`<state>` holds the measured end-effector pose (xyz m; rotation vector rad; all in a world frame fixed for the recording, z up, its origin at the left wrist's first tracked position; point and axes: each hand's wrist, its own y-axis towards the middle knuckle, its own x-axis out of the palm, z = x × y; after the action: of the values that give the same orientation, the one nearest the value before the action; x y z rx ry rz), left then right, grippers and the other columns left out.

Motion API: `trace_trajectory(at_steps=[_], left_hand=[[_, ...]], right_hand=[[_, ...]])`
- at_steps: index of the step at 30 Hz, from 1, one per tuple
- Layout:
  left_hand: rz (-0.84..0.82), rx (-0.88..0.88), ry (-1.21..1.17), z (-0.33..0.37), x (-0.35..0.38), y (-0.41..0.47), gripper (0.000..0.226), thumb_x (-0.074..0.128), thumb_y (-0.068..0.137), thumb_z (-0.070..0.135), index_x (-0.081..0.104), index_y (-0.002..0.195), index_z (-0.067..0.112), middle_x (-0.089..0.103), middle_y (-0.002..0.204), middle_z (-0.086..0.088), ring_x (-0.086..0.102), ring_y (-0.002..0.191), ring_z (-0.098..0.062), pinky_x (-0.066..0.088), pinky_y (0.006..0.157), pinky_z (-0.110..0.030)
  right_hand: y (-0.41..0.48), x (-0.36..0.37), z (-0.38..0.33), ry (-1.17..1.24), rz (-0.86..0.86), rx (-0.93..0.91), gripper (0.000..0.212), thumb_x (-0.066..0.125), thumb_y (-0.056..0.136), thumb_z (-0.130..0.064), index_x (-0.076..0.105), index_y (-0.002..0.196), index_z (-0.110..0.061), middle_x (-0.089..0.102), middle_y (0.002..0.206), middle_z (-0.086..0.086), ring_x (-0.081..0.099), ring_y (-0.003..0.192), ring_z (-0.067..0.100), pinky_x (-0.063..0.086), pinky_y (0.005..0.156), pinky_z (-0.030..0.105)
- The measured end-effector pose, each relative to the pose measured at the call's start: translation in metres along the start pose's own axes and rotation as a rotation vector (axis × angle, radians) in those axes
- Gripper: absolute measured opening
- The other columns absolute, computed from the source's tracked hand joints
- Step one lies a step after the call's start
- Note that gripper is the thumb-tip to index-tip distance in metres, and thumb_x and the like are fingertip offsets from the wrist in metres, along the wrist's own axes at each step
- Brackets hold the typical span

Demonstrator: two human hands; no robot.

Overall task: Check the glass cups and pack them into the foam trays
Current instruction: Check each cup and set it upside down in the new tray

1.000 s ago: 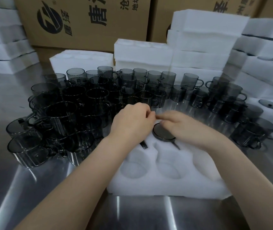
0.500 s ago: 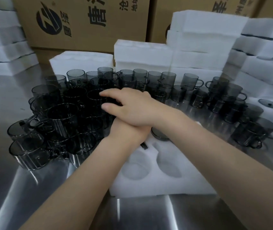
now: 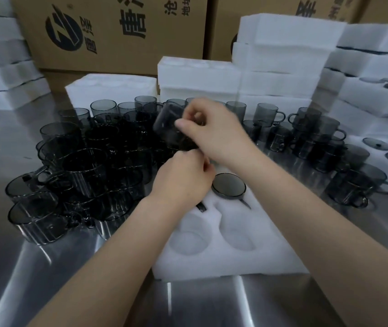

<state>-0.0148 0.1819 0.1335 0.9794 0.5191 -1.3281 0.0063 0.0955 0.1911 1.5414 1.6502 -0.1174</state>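
The right hand grips a smoky grey glass cup, tilted, above the crowd of matching cups mid-bench. The left hand, fingers curled, sits over the white foam tray near the front edge; its grasp is hidden.

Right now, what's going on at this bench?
A person is filling a foam tray from a crowd of loose smoked-glass cups. The right hand grips a tilted cup above them. The left hand is curled just below, over the tray's far-left pocket. One packed cup sits in the tray; two near pockets are empty.
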Motion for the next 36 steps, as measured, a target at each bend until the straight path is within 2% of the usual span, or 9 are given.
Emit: trace_trajectory(at_steps=[2,8,11,13,17,23,29,33,36], left_hand=[[0.032,-0.007,-0.058,0.0,0.0,0.0,0.013,0.056,0.088,0.036,0.056,0.09,0.023,0.066,0.093,-0.003,0.062,0.088,-0.03,0.053,0.078,-0.04],[0.112,-0.056,-0.245,0.0,-0.001,0.002,0.042,0.072,0.074,0.049,0.044,0.096,0.026,0.056,0.098,0.012,0.059,0.09,-0.018,0.051,0.079,-0.04],[0.077,0.064,-0.312,0.002,-0.001,-0.002,0.073,0.078,0.068,0.05,0.033,0.124,0.034,0.051,0.118,0.012,0.061,0.097,-0.019,0.052,0.084,-0.044],[0.057,0.126,-0.336,0.002,-0.001,-0.003,0.084,0.081,0.065,0.049,0.032,0.132,0.038,0.049,0.125,0.011,0.06,0.1,-0.017,0.052,0.087,-0.043],[0.045,0.192,-0.355,0.002,-0.001,-0.004,0.083,0.08,0.067,0.046,0.036,0.136,0.039,0.047,0.127,0.014,0.054,0.107,-0.006,0.049,0.094,-0.035],[0.054,0.275,-0.321,0.002,-0.003,-0.004,0.079,0.069,0.076,0.014,0.037,0.148,0.017,0.044,0.146,0.002,0.041,0.134,-0.011,0.031,0.108,-0.018],[0.168,0.362,-0.343,0.005,-0.006,-0.005,0.066,0.078,0.077,0.018,0.053,0.137,0.009,0.055,0.136,-0.002,0.048,0.125,-0.01,0.029,0.102,-0.005],[0.17,0.39,-0.363,0.007,-0.006,-0.006,0.068,0.083,0.073,0.019,0.055,0.135,0.01,0.057,0.134,0.001,0.044,0.119,0.003,0.028,0.101,-0.002],[0.163,0.413,-0.35,0.007,-0.005,-0.006,0.072,0.085,0.071,0.018,0.055,0.136,0.011,0.056,0.137,-0.001,0.041,0.124,0.004,0.024,0.104,-0.001]], right_hand=[[-0.007,-0.02,0.012,0.082,0.052,0.05,0.017,0.071,0.085,-0.026,0.06,0.072,-0.024,0.06,0.07,-0.014,0.054,0.071,0.0,0.043,0.07,0.022],[-0.037,-0.049,0.047,0.342,0.174,0.178,0.018,0.083,0.074,-0.022,0.067,0.066,-0.016,0.071,0.076,0.006,0.069,0.071,0.022,0.058,0.068,0.035],[-0.042,-0.046,0.054,0.435,0.115,0.219,0.019,0.083,0.074,-0.015,0.065,0.079,-0.012,0.066,0.087,0.011,0.068,0.067,0.017,0.056,0.062,0.027],[-0.044,-0.045,0.056,0.481,0.078,0.244,0.037,0.083,0.073,-0.011,0.058,0.101,-0.015,0.062,0.097,0.011,0.07,0.065,0.021,0.058,0.062,0.03],[-0.047,-0.047,0.058,0.495,0.001,0.217,0.055,0.08,0.074,-0.01,0.057,0.124,-0.018,0.059,0.098,0.008,0.071,0.067,0.02,0.058,0.065,0.03],[-0.05,-0.036,0.057,0.497,0.002,0.208,0.047,0.085,0.071,-0.017,0.049,0.101,-0.018,0.059,0.107,0.008,0.07,0.068,0.016,0.057,0.062,0.028],[-0.051,-0.033,0.059,0.398,0.004,0.14,0.056,0.083,0.056,-0.047,0.049,0.097,-0.032,0.063,0.108,0.005,0.064,0.103,0.024,0.052,0.091,0.053],[-0.05,-0.033,0.058,0.374,0.041,0.088,0.051,0.08,0.058,-0.05,0.054,0.097,-0.03,0.064,0.104,0.003,0.063,0.103,0.018,0.054,0.09,0.042],[-0.049,-0.032,0.058,0.374,0.115,0.092,0.044,0.08,0.059,-0.049,0.054,0.087,-0.026,0.065,0.097,0.004,0.062,0.095,0.011,0.051,0.075,0.023]])
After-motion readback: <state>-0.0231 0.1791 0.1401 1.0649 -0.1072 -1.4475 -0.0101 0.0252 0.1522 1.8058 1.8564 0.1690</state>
